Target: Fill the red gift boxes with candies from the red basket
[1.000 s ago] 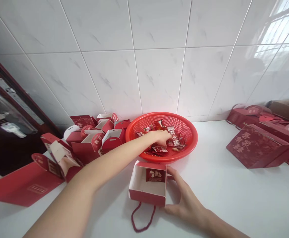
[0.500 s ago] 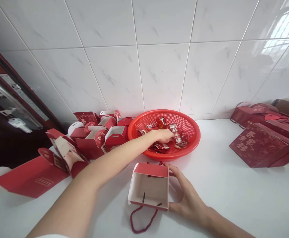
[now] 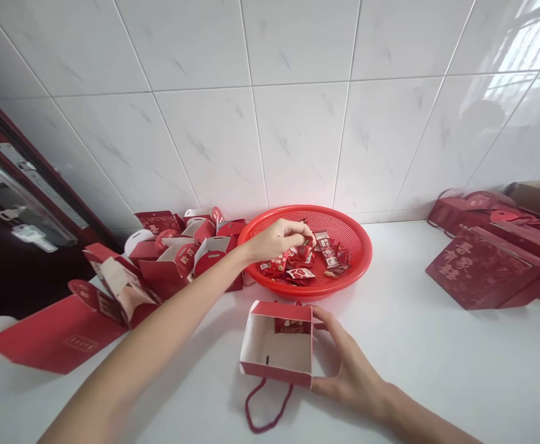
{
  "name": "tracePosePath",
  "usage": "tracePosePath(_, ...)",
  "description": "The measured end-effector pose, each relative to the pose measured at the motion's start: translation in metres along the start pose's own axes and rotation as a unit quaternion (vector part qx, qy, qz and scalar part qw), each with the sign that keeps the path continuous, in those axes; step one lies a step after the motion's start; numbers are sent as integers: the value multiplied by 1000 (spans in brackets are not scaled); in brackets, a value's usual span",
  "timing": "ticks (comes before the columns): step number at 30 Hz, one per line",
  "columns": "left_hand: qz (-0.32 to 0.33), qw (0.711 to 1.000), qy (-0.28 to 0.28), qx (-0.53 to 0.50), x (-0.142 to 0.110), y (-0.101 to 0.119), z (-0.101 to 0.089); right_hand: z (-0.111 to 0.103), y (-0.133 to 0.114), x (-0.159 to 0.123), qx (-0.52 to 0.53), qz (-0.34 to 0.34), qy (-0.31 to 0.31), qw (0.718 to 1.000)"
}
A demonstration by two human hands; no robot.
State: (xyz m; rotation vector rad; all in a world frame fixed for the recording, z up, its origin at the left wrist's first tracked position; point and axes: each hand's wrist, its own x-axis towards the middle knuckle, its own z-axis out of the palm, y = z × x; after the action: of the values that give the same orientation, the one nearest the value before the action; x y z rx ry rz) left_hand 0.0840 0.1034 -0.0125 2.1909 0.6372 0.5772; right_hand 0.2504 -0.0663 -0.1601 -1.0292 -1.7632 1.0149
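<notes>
Bracing the cord-handled cardboard box [image 3: 276, 372], the right hand [image 3: 358, 374] curves alongside.

The left grip [image 3: 281, 239] and right grip [image 3: 350, 367] are bare, like both slender forearms [image 3: 177, 330].

Basket [image 3: 339, 285] — bright red mesh; box [image 3: 290, 351] — red, white inside.

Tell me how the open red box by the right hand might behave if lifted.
The open red box likely keeps its shape but may dent if squeezed: it looks made of thin card. It is probably light for its size, since much of its pale interior shows bare. Its cord handle should flop, judging by its loose curve.
</notes>
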Motion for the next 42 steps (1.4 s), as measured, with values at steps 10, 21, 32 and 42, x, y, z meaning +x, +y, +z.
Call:
tracePosePath(10, 5, 980, -73, 186, -98, 70, 3, 2, 2, 0, 0, -8, 2, 1000)
tracePosePath(21, 6, 954, -63, 295, -112, 66, 12, 0, -3, 2, 10, -8, 3, 1000)
tracePosePath(32, -183, 902, -78, 382, -25, 1, -34, 0, -8, 2, 26, -5, -5, 1000)
tracePosePath(42, -226, 921, -127, 292, 39, -51, -6, 0, -2, 1, 30, 3, -9, 1000)
